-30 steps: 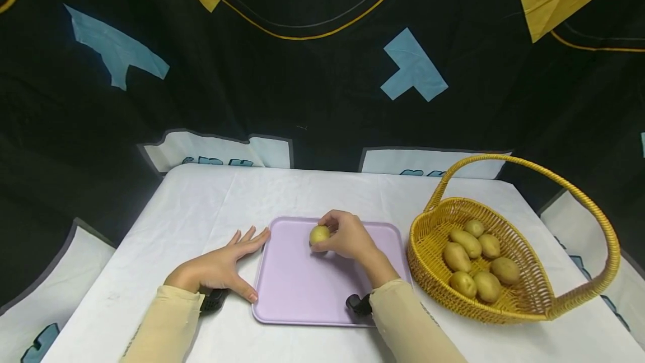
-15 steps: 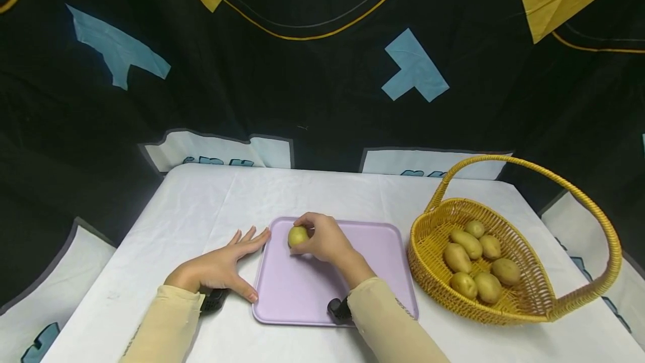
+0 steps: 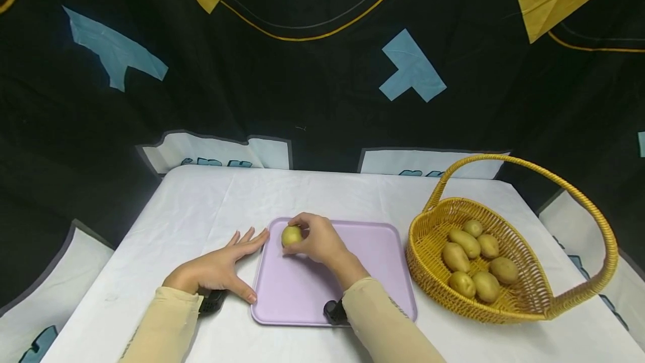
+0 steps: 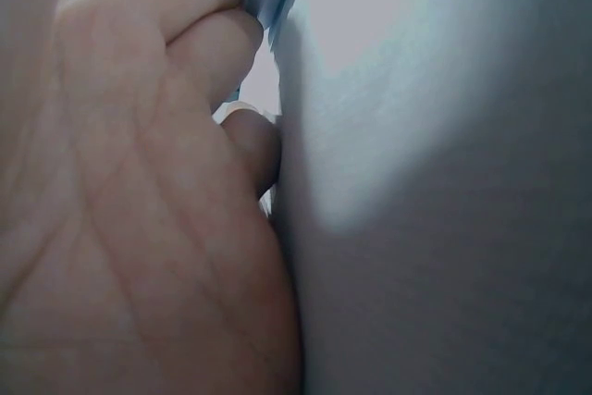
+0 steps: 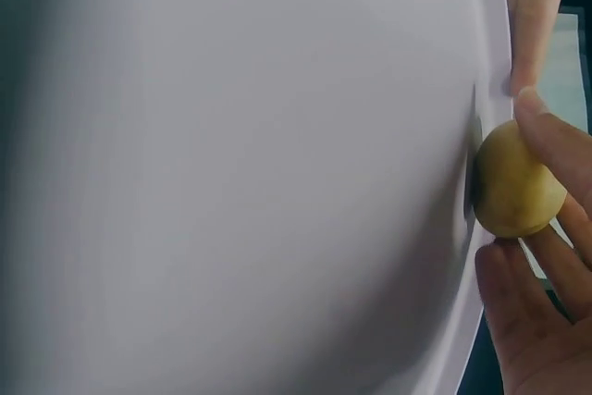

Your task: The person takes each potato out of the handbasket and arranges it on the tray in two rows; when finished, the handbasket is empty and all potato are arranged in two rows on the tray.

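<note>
A small yellow potato (image 3: 291, 236) is at the far left part of the lilac tray (image 3: 342, 301). My right hand (image 3: 318, 240) holds it between thumb and fingers; the right wrist view shows the potato (image 5: 514, 187) low over the tray's surface, and whether it touches is hard to tell. Along the tray's left edge, my left hand (image 3: 221, 265) lies with fingers spread and straight, its thumb and a fingertip touching the rim. The left wrist view shows the palm (image 4: 157, 191) beside the white cloth, with a bit of the tray edge at the top.
To the right of the tray stands a yellow wicker basket (image 3: 428, 273) with a tall arched handle (image 3: 584, 195). Several potatoes (image 3: 466, 243) lie in it. A white cloth (image 3: 211, 212) covers the table, and a dark patterned curtain (image 3: 312, 94) hangs behind.
My right hand has carried the potato leftward across the tray, moving only slightly in the last half second. The left hand has stayed at the tray's left edge.
</note>
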### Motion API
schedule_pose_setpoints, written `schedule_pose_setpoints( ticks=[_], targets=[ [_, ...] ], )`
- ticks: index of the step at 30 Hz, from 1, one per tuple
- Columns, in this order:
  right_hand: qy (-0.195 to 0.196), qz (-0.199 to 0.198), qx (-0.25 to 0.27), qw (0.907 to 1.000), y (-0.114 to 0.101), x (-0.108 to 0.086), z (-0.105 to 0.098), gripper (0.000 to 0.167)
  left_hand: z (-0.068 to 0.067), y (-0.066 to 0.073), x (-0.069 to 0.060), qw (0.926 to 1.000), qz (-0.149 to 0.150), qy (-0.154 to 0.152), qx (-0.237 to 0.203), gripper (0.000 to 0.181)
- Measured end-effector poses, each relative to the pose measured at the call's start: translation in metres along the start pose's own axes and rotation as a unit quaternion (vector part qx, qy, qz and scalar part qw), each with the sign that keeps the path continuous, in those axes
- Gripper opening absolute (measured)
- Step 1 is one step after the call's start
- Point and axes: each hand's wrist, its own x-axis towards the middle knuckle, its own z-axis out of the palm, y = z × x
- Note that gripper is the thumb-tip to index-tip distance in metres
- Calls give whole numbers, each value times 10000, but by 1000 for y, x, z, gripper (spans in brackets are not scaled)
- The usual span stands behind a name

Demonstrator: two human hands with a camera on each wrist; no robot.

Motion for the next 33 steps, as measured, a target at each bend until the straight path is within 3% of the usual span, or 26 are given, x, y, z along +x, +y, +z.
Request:
schedule_pose_setpoints(
  ticks=[15,33],
  targets=[
    [-153,-309,-141,9993,9,-6,-9,68,-1,3,0,10000,17,-6,-15,132],
    [-69,-206,163,9996,18,-39,-52,79,2,-1,1,9999,-58,37,-73,133]
  ],
)
